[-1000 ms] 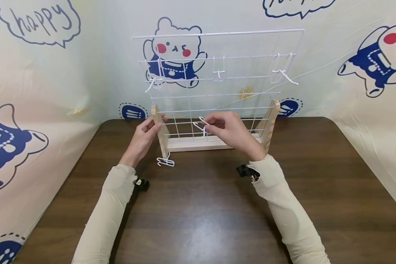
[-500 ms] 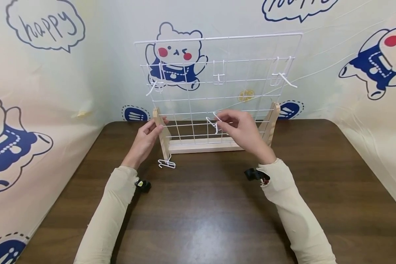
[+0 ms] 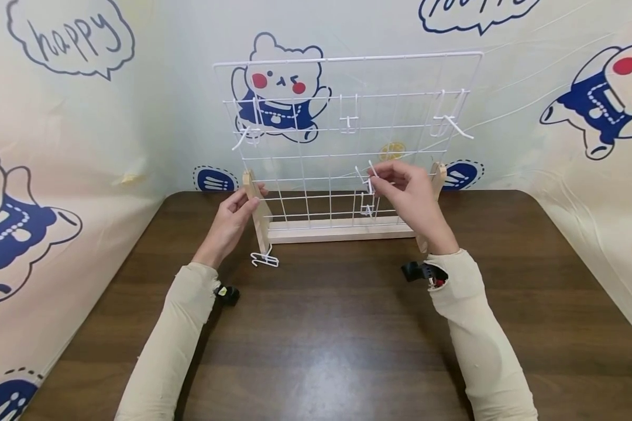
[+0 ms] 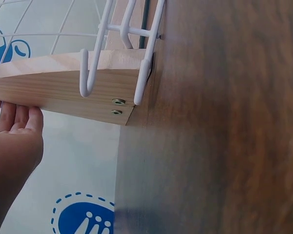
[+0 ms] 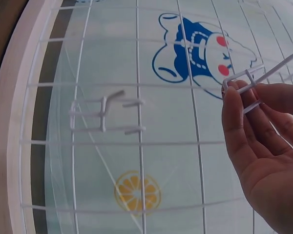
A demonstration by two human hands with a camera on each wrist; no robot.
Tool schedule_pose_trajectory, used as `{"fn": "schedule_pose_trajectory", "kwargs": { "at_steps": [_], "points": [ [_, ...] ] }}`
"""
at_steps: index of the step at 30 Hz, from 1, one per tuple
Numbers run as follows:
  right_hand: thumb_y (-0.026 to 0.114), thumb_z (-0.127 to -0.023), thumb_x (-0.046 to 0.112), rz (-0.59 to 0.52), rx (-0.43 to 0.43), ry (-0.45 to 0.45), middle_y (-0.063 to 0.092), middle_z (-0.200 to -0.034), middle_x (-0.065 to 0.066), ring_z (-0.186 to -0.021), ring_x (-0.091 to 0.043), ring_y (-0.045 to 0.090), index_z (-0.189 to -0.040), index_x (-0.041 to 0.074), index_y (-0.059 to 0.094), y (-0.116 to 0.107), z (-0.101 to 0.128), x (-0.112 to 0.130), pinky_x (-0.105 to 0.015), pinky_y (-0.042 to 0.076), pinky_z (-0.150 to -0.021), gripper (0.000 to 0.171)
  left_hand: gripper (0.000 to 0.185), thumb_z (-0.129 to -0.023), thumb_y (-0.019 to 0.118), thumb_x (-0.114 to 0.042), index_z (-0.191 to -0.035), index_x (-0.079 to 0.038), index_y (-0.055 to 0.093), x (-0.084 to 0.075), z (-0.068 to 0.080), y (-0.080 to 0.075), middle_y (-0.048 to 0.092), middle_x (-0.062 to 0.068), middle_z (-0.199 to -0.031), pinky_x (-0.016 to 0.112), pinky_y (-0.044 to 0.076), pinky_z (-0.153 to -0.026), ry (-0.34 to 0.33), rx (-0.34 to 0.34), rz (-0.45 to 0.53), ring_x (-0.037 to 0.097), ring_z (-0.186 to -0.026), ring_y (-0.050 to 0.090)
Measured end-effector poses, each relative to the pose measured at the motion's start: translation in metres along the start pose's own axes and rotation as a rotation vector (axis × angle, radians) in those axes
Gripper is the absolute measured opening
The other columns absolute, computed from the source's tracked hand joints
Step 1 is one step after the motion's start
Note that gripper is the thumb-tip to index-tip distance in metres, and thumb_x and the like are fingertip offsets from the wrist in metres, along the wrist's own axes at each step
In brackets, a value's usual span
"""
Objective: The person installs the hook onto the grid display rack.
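Note:
My left hand grips the left wooden upright of a stand that holds a white wire grid. In the left wrist view the fingertips lie along the outer face of that upright. My right hand pinches a white wire hook in front of the grid's lower right part, with its bent ends pointing up. A similar hook hangs on the grid just below it. In the right wrist view the pinched hook shows between thumb and fingers, and the hanging hook is apart from them.
Three more hooks hang along the upper grid: a left one, a middle one and a right one. Another hook lies on the brown table by the left upright's foot. A printed cloth stands behind.
My right hand has moved right and up along the grid with the pinched hook. The hook hanging low on the grid has come into sight. My left hand stays on the upright.

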State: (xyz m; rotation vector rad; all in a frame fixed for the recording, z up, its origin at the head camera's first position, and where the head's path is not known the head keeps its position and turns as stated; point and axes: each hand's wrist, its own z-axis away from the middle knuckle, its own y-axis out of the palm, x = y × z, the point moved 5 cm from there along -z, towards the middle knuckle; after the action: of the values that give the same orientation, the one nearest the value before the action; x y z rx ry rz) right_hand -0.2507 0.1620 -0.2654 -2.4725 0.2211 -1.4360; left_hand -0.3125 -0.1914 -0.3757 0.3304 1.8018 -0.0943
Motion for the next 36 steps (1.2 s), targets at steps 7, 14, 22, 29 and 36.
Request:
{"fn": "schedule_pose_trajectory", "kwargs": {
  "at_steps": [7,14,22,29,36],
  "points": [
    [0.067,-0.095,0.009,0.018,-0.062,0.001,0.071,-0.105,-0.015,-0.085,-0.018,0.07,-0.112,-0.002,0.07,-0.017,0.0,-0.004,-0.024,0.056,-0.078,0.02,0.045,-0.102,0.058,-0.016,-0.144,-0.001,0.049,0.0,0.0,0.0,0.046,0.027,-0.142,0.031,0.033,-0.111,0.003,0.001,0.004,0.034,-0.139,0.037],
    [0.067,-0.094,0.005,-0.013,-0.124,-0.002,0.072,-0.097,-0.008,-0.076,-0.016,0.067,-0.11,-0.003,0.07,-0.032,0.002,-0.004,-0.023,0.056,-0.074,0.018,0.044,-0.102,0.058,-0.016,-0.143,-0.004,0.05,-0.001,-0.001,0.001,0.046,0.027,-0.142,0.03,0.032,-0.112,0.001,0.001,0.009,0.028,-0.137,0.04],
    [0.064,-0.093,-0.004,-0.072,-0.199,-0.064,0.073,-0.09,0.003,-0.07,-0.014,0.066,-0.105,-0.009,0.07,-0.04,0.005,0.007,-0.024,0.056,-0.07,0.015,0.046,-0.102,0.059,-0.018,-0.144,-0.004,0.049,-0.001,0.0,0.0,0.05,0.021,-0.141,0.034,0.031,-0.114,-0.008,0.002,0.002,0.03,-0.138,0.038],
    [0.067,-0.093,0.001,-0.23,-0.258,-0.075,0.074,-0.091,-0.004,-0.077,-0.022,0.07,-0.106,-0.004,0.072,-0.043,0.002,-0.011,-0.024,0.057,-0.07,0.014,0.046,-0.102,0.058,-0.019,-0.145,-0.006,0.049,-0.001,0.001,0.0,0.043,0.028,-0.145,0.034,0.031,-0.113,-0.004,0.012,-0.008,0.026,-0.137,0.039],
    [0.067,-0.093,0.001,-0.234,-0.32,-0.026,0.074,-0.091,-0.007,-0.077,-0.02,0.071,-0.104,-0.005,0.071,-0.042,0.0,-0.021,-0.025,0.058,-0.07,0.013,0.043,-0.102,0.059,-0.016,-0.143,-0.004,0.051,-0.001,0.0,0.001,0.046,0.026,-0.142,0.031,0.032,-0.112,0.012,0.008,0.015,0.027,-0.137,0.04]
  ]
}}
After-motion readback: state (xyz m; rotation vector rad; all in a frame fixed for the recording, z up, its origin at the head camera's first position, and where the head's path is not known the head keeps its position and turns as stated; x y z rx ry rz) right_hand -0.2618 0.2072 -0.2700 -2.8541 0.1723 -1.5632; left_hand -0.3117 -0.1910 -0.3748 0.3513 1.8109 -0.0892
